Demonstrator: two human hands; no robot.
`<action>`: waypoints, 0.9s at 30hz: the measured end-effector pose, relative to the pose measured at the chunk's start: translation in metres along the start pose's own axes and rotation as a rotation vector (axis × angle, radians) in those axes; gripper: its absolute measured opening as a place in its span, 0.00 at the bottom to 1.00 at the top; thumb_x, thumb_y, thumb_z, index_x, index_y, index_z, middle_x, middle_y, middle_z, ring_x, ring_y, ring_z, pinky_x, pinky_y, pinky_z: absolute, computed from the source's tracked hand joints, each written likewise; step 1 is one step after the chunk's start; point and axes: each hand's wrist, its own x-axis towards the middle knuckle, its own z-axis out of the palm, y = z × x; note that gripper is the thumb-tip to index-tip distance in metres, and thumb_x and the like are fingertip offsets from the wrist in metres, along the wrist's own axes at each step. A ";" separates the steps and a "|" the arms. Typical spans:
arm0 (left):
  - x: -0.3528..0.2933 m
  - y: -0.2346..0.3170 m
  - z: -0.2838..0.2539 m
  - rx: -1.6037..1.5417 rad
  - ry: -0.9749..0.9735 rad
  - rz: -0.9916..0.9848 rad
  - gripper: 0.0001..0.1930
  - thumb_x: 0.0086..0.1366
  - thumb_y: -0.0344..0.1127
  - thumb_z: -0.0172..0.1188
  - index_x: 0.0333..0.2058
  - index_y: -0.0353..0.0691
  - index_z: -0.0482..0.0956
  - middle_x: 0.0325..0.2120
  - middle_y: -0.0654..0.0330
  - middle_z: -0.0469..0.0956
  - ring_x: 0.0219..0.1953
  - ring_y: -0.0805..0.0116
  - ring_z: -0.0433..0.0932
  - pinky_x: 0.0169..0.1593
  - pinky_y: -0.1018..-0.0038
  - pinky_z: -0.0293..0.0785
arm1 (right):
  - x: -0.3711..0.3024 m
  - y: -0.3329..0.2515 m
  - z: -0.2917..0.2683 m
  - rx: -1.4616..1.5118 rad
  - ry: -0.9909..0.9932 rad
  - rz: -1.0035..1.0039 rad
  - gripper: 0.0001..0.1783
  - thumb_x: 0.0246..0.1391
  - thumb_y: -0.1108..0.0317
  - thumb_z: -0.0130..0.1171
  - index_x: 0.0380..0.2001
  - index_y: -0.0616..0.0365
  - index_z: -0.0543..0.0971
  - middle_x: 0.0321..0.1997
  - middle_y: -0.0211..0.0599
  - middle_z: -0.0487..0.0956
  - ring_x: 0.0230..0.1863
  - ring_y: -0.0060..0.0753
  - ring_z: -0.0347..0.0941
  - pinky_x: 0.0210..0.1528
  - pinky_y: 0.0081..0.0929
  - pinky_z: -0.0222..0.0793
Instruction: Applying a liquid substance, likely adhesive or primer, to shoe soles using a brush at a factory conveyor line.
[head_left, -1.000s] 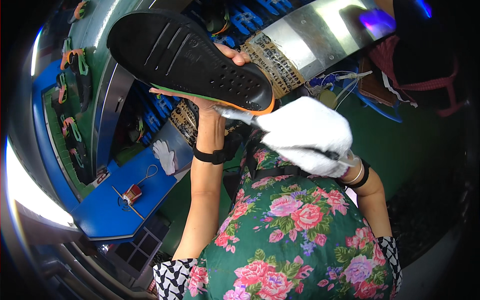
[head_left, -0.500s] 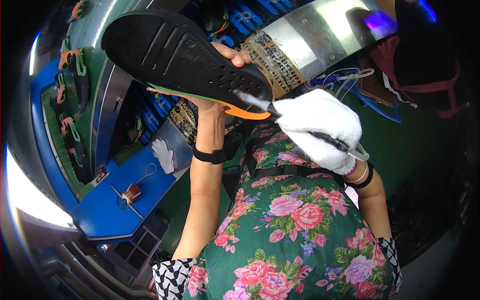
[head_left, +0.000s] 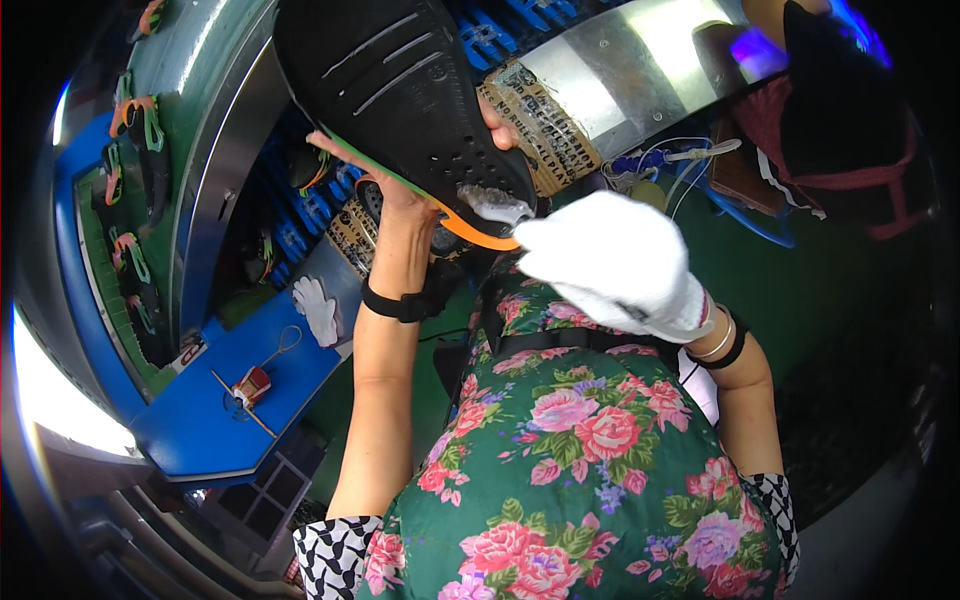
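My left hand (head_left: 400, 192) is bare and closed around a black shoe sole (head_left: 400, 90) with small holes, grooves and a green-orange edge. Its fingers show on both sides of the sole, which is tilted with its holed end toward me. A white knitted glove covers my right hand (head_left: 610, 265), closed around a brush whose dark handle is mostly hidden. The pale, blurred head of the brush (head_left: 495, 206) touches the sole beside the holes, near its orange edge.
A blue table (head_left: 185, 435) at the lower left bears a white glove (head_left: 316, 310) and a red object (head_left: 252, 386) with sticks. Green-orange shoe parts (head_left: 128, 255) lie on the belt at left. A metal rail (head_left: 650, 60) carries printed cardboard (head_left: 545, 125). A dark red chair (head_left: 830, 170) stands right.
The sole has swung more upright, its far end moving up and right. My right hand has shifted slightly left, its brush staying at the sole's near end.
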 end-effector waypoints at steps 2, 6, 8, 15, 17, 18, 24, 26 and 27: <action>-0.001 0.001 0.001 0.004 0.076 -0.039 0.69 0.35 0.97 0.43 0.47 0.26 0.76 0.36 0.47 0.79 0.38 0.55 0.80 0.53 0.56 0.74 | -0.002 -0.003 0.003 0.033 -0.103 0.045 0.16 0.47 0.75 0.71 0.43 0.53 0.87 0.43 0.35 0.87 0.39 0.38 0.82 0.38 0.31 0.79; -0.002 -0.001 -0.002 0.003 -0.094 -0.028 0.71 0.36 0.99 0.39 0.57 0.33 0.70 0.38 0.43 0.77 0.37 0.53 0.79 0.49 0.51 0.71 | 0.009 -0.006 -0.012 0.364 -0.156 0.140 0.14 0.45 0.75 0.73 0.39 0.52 0.89 0.43 0.39 0.88 0.40 0.39 0.84 0.42 0.33 0.80; -0.007 -0.001 -0.002 -0.102 0.042 -0.151 0.73 0.36 0.99 0.36 0.60 0.32 0.70 0.39 0.42 0.78 0.37 0.50 0.81 0.48 0.51 0.74 | 0.009 -0.005 -0.015 0.260 -0.110 0.128 0.14 0.45 0.74 0.74 0.39 0.51 0.89 0.44 0.38 0.88 0.41 0.39 0.84 0.41 0.32 0.80; -0.012 -0.004 -0.009 -0.114 -0.047 -0.344 0.68 0.47 0.93 0.37 0.66 0.32 0.65 0.44 0.37 0.80 0.42 0.47 0.85 0.45 0.54 0.86 | 0.004 0.003 -0.003 0.338 -0.275 0.033 0.13 0.50 0.72 0.70 0.41 0.53 0.87 0.45 0.36 0.87 0.41 0.39 0.83 0.41 0.32 0.80; -0.013 -0.007 -0.010 -0.123 -0.052 -0.359 0.67 0.48 0.92 0.38 0.65 0.31 0.65 0.44 0.37 0.80 0.42 0.47 0.86 0.45 0.54 0.87 | 0.008 0.001 -0.011 0.531 -0.282 0.070 0.11 0.50 0.71 0.71 0.38 0.53 0.88 0.45 0.36 0.88 0.41 0.38 0.83 0.41 0.32 0.80; -0.013 -0.008 -0.010 -0.133 -0.061 -0.380 0.66 0.50 0.91 0.39 0.65 0.30 0.66 0.44 0.37 0.80 0.42 0.47 0.86 0.45 0.54 0.87 | 0.008 0.000 -0.010 0.532 -0.287 0.070 0.11 0.50 0.71 0.71 0.38 0.53 0.88 0.45 0.36 0.88 0.41 0.38 0.83 0.41 0.32 0.80; -0.009 -0.004 -0.005 0.048 0.038 -0.504 0.56 0.59 0.83 0.44 0.62 0.29 0.68 0.41 0.38 0.82 0.37 0.46 0.87 0.40 0.55 0.90 | 0.002 0.002 0.003 0.246 -0.321 -0.026 0.15 0.49 0.70 0.71 0.43 0.49 0.88 0.46 0.31 0.87 0.41 0.35 0.83 0.41 0.31 0.80; -0.009 -0.005 -0.005 0.056 0.020 -0.550 0.54 0.61 0.81 0.45 0.62 0.29 0.69 0.40 0.38 0.82 0.37 0.45 0.88 0.38 0.55 0.90 | 0.004 0.003 -0.005 0.564 -0.309 0.079 0.13 0.49 0.71 0.71 0.40 0.47 0.89 0.45 0.31 0.88 0.40 0.34 0.84 0.43 0.31 0.80; -0.008 -0.005 -0.004 0.061 0.060 -0.598 0.52 0.63 0.79 0.46 0.61 0.28 0.69 0.40 0.38 0.83 0.36 0.47 0.88 0.38 0.57 0.90 | 0.006 0.003 -0.008 0.545 -0.299 0.094 0.11 0.49 0.71 0.71 0.37 0.48 0.90 0.43 0.32 0.88 0.39 0.35 0.84 0.46 0.31 0.79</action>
